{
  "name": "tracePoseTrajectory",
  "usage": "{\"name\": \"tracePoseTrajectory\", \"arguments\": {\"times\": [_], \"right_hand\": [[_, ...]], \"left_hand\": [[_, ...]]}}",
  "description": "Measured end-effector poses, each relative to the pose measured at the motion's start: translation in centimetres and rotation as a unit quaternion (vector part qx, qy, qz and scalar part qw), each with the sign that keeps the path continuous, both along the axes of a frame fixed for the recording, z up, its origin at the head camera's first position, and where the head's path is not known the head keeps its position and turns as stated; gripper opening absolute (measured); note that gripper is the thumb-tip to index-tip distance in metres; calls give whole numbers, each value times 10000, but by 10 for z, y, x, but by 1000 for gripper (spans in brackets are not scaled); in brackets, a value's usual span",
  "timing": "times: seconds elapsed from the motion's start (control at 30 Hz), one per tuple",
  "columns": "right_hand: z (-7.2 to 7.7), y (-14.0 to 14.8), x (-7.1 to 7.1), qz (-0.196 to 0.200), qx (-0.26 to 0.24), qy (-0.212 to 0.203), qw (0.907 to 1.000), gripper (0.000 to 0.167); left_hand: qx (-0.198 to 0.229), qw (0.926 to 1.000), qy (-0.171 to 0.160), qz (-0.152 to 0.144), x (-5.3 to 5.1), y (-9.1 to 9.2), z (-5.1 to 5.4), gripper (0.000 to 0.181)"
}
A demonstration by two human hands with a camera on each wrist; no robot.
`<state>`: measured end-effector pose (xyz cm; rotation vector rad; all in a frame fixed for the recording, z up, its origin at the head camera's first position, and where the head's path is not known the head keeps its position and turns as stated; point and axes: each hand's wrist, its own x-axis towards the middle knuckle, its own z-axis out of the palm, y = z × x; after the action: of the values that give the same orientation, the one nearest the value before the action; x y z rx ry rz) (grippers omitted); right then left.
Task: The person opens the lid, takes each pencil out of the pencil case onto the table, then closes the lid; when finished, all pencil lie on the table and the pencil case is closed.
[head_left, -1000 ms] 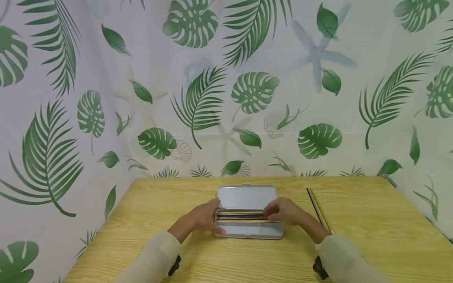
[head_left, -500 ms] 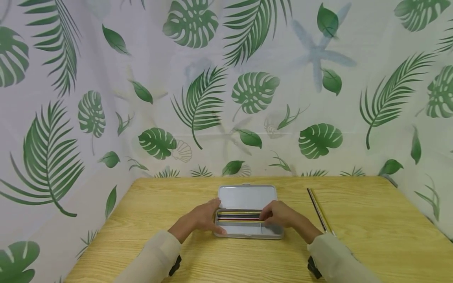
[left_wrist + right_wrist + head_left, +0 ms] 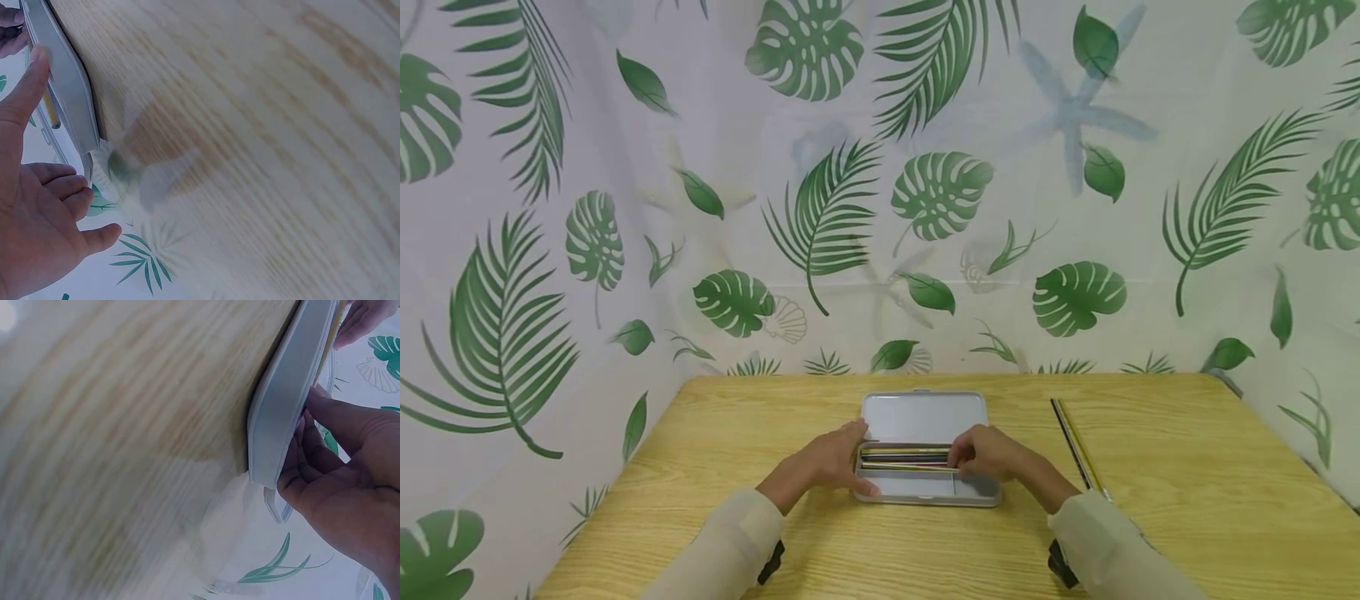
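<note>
A yellowish wood-grain table [image 3: 1195, 467] is filling the lower part of the head view, its striped grain running pale and blurred in both wrist views. Behind it and along both sides, a white cloth backdrop [image 3: 940, 275] is hanging, showing green palm fronds, monstera leaves, shells and starfish.

A pale grey pencil case [image 3: 917, 501] is lying open near the middle of the table, its lid [image 3: 923, 417] leaning back on the far side. Several pencils [image 3: 906, 457] are lying lengthwise in the far compartment; a divider [image 3: 954, 483] is splitting the near compartment in two.

To the right of the case, well apart from it, two slender sticks, one dark [image 3: 1070, 442] and one yellow [image 3: 1084, 450], are lying close together at a slant, with the right sleeve [image 3: 1120, 542] reaching near their lower ends.

The left hand [image 3: 829, 458] is spreading around the case's left end, thumb resting on the near rim, its other fingers loosely extended; it is covering that end's edge. The right hand [image 3: 996, 457] is reaching over the case's right end with fingers curled, pinching the front pencil [image 3: 50, 109], whose yellow end is showing above the rim in the left wrist view. This hand is hiding the other pencils' right ends. Beneath each cuff, a black wrist device [image 3: 771, 562] is showing.
</note>
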<state>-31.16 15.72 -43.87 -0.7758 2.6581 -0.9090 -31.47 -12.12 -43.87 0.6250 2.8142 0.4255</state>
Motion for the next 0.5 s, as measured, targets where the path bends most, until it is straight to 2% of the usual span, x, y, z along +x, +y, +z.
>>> {"name": "tracePoseTrajectory", "arguments": {"times": [0.17,0.3,0.5], "right_hand": [[1,1,2,101,-98,44,9999,8],[2,5,2,22,-244,120,9996,7],[6,17,-1,-106,-864,162,9961,9]], "left_hand": [[-46,10000,-3,-26,0,1,0,112],[-29,10000,-6,-20,0,1,1,111],[-66,10000,18,-27,-1,1,2,111]]}}
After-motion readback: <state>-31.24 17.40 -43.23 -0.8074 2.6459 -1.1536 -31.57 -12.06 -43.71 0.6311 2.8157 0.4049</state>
